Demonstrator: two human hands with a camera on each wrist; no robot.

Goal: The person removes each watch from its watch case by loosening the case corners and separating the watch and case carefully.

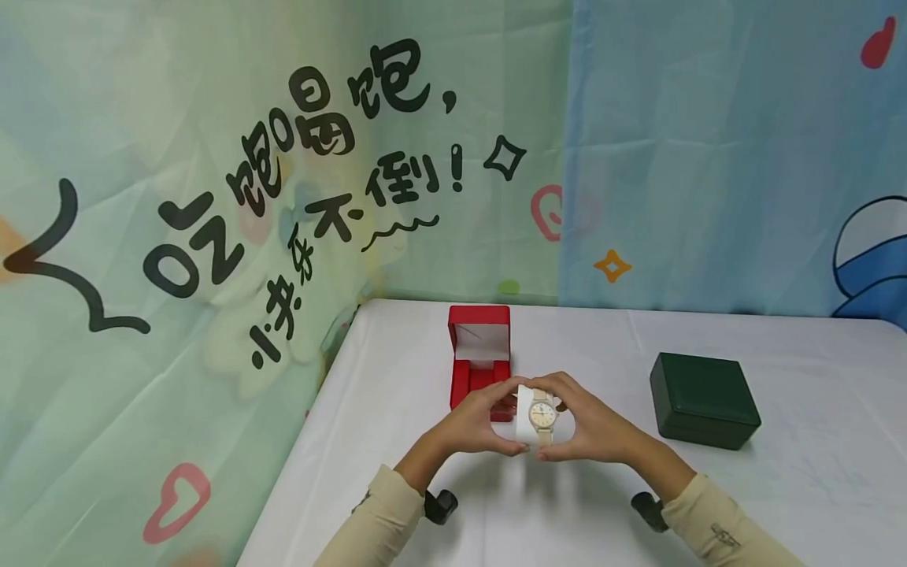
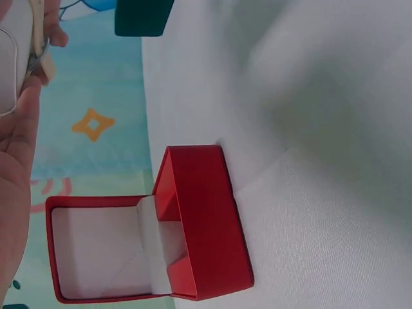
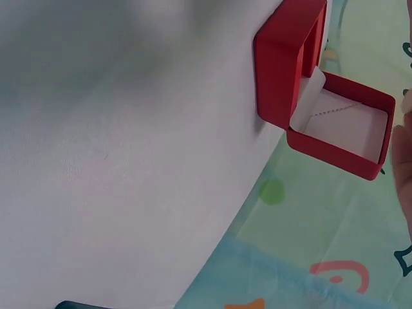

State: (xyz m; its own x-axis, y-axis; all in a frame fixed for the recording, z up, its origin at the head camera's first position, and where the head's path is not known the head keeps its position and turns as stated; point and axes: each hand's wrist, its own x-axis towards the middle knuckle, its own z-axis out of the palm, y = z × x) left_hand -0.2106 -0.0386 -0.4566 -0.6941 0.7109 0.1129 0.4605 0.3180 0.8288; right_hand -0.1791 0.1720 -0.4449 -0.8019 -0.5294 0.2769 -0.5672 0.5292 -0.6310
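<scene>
A wristwatch [image 1: 542, 414] with a cream strap and a light dial is wrapped around a white watch cushion [image 1: 523, 416], held above the table in front of me. My left hand [image 1: 482, 421] grips the cushion from the left, thumb below and fingers above. From the other side my right hand [image 1: 598, 425] holds it the same way. In the left wrist view, part of the cushion [image 2: 18, 48] and the strap show at the upper left. Behind the hands stands a red watch box [image 1: 479, 323], lid up, with a white-lined lid and red inside.
A dark green box [image 1: 705, 398] with its lid down sits to the right on the white-covered table [image 1: 588, 339]. Printed cloth [image 1: 453, 260] hangs behind and to the left of the table.
</scene>
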